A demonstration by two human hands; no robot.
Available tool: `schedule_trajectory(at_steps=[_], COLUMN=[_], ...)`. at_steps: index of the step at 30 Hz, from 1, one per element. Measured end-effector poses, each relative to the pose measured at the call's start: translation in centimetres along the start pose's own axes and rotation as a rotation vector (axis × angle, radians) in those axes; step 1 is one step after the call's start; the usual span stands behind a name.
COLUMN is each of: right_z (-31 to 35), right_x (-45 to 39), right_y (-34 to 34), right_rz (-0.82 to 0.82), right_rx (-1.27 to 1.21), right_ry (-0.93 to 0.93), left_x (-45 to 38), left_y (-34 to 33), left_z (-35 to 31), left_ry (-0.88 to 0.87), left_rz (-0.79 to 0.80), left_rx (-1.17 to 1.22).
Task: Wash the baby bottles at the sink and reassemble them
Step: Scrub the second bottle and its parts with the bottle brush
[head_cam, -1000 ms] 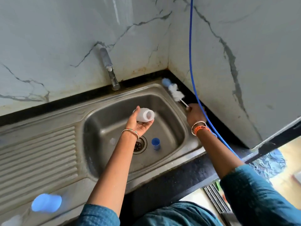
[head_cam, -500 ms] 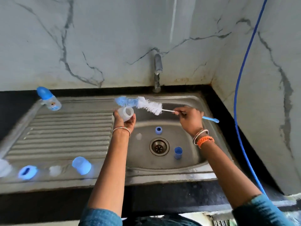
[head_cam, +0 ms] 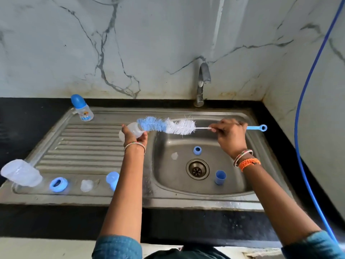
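Observation:
My left hand [head_cam: 135, 138] grips a small clear bottle body [head_cam: 133, 130] on its side over the sink's edge, mouth facing right. My right hand [head_cam: 229, 134] pinches the wire handle of a blue and white bottle brush [head_cam: 166, 125]; the brush's blue tip sits at the bottle's mouth. In the basin [head_cam: 233, 184] lie a blue ring [head_cam: 197, 150], a clear teat [head_cam: 174, 156] and a blue cap [head_cam: 220, 177]. On the drainboard [head_cam: 84, 146] lie another clear bottle [head_cam: 21, 172], a blue ring [head_cam: 58, 184], a clear teat [head_cam: 86, 185] and a blue cap [head_cam: 112, 179].
An assembled bottle with a blue cap [head_cam: 81, 107] stands at the drainboard's back left corner. The tap [head_cam: 202, 83] rises behind the basin, with no water running. A blue hose [head_cam: 306, 101] hangs along the right wall. Black counter surrounds the sink.
My right hand lifted the brush off the counter's back corner and swung it left to the bottle's mouth. The left hand moved the bottle left. My view turned left, showing the drainboard.

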State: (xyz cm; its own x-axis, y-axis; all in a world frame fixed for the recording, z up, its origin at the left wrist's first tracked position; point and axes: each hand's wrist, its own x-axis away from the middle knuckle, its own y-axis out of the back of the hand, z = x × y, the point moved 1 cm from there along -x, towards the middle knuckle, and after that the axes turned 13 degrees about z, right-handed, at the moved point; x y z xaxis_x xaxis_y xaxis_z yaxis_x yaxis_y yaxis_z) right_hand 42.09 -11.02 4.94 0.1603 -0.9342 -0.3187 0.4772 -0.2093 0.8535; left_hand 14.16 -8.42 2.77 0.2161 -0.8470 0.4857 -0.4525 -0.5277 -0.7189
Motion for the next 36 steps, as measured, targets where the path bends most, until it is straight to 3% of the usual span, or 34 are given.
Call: schedule_trajectory(at_steps=[5,11,17,21,23,25,27,29,33,36], right_z=[-0.1,1.6,5.4,6.7,6.4,6.3,6.2,6.0,6.3,7.0], right_x=[0.2,-0.3,0.8,1.4,0.9,0.4,0.2,-0.1,-0.2,-0.1], right_y=[0.1,1.3,0.7,-0.1,-0.4,-0.6,-0.9,-1.0,-1.0,-0.8], right_rz=[-0.004,-0.044,-0.157,0.116,0.431,0.859,1.056,0.970,0.370,0.124], right_rx=[0.034,0.190,0.300,0.173,-0.053,-0.483,-0.736,-0.594,0.117,0.145], right_ry=[0.002,0.061,0.181,-0.161,-0.385,-0.561,-0.635,-0.578,-0.358,-0.193], left_x=[-0.3,-0.7,-0.5,-0.7,-0.9,-0.8,-0.8,-1.2,-2.2,-2.1], left_y=[0.1,-0.4,-0.7,0.0,0.5,0.8,1.1,1.4,1.3,0.5], left_z=[-0.3,0.3,1.7,1.9,1.5,1.3,1.4,1.3,0.9,0.9], left_ry=[-0.012,-0.166,-0.035,-0.057,-0.047,0.014,0.073,0.069,0.076,0.068], left_rz=[-0.018,-0.079,0.120,0.210,0.297,0.383,0.427,0.406,0.333,0.324], left_rx=[-0.063,-0.284,-0.255,-0.176,-0.185,-0.164,-0.114,-0.090,-0.100,-0.042])
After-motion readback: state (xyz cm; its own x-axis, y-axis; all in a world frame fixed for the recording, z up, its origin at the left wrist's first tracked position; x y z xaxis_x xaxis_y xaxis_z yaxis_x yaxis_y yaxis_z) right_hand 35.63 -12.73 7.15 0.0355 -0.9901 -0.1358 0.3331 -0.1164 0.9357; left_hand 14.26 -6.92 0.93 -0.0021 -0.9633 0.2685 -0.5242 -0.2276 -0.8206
